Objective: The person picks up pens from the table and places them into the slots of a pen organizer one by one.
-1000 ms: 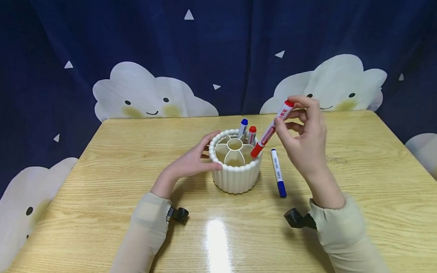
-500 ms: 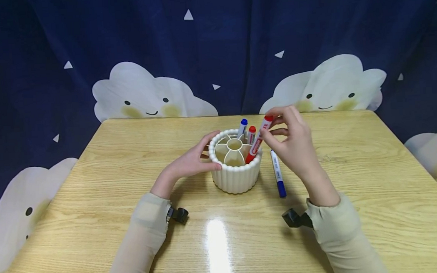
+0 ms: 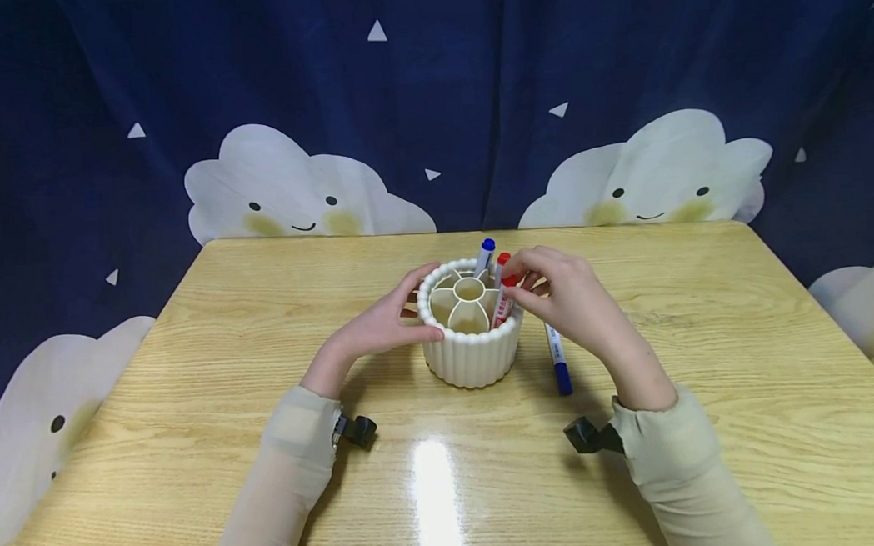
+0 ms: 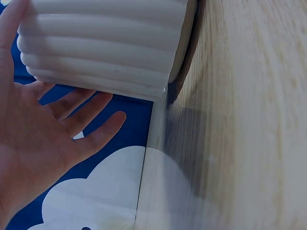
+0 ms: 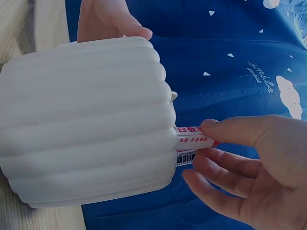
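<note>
A white ribbed pen holder [image 3: 472, 361] with petal-shaped compartments stands upright on the table. My left hand [image 3: 380, 320] holds its left side, thumb at the front rim and fingers towards the back; they show spread in the left wrist view. Between thumb and fingertips, my right hand [image 3: 570, 298] pinches the top end of a red whiteboard marker [image 5: 194, 140], whose lower part is hidden inside the holder's right side. Behind it stand another red marker [image 3: 503, 260] and a blue-ended marker [image 3: 484, 257], both in the holder.
On the wooden table [image 3: 345, 496], a white marker with a blue cap [image 3: 558, 362] lies right of the holder, its far end hidden under my right hand. A dark blue curtain [image 3: 464, 96] with printed clouds hangs behind the table.
My right hand has moved left and down, taking the red marker from a slant above the rim deep into the holder's right side. My left hand has stayed on the holder.
</note>
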The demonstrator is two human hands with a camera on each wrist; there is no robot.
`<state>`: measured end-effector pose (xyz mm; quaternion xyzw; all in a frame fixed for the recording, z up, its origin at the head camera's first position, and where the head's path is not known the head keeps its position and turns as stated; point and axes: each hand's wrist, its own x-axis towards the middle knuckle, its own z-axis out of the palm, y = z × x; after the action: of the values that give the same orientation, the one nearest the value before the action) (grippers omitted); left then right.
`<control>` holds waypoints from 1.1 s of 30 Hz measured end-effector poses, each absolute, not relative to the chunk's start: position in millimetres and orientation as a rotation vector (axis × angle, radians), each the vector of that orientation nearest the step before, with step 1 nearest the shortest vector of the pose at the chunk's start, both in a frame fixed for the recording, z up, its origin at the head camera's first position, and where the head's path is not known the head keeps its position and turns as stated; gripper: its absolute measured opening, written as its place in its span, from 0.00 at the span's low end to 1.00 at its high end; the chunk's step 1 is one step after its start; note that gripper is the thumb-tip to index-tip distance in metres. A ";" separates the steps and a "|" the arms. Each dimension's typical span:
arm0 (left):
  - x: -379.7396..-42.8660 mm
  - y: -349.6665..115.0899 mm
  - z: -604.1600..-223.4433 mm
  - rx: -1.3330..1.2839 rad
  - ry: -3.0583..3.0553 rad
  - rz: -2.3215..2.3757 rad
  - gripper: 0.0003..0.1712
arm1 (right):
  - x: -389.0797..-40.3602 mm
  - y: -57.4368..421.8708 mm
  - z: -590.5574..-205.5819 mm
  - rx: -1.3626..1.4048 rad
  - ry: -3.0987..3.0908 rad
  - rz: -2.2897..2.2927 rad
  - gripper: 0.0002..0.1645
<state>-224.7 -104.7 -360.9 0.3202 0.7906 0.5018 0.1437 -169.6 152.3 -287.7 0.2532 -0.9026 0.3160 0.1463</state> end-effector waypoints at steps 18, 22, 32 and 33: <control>-223.0 -104.6 -359.3 0.919 2.286 1.444 0.54 | -192.6 184.6 -302.5 0.470 -2.617 0.838 0.10; -222.7 -104.5 -360.0 0.919 2.288 1.441 0.55 | -208.6 193.7 -325.7 0.378 -2.847 0.775 0.13; -216.2 -102.8 -346.5 0.895 2.276 1.424 0.54 | -227.2 202.9 -364.3 0.289 -3.160 0.547 0.24; -216.1 -103.0 -346.8 0.898 2.277 1.423 0.54 | -227.1 202.3 -365.8 0.277 -3.174 0.548 0.25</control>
<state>-216.1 -103.0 -346.8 0.3134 0.7946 0.4966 0.1543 -227.1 202.3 -365.8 0.0856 -0.9808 0.1694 -0.0456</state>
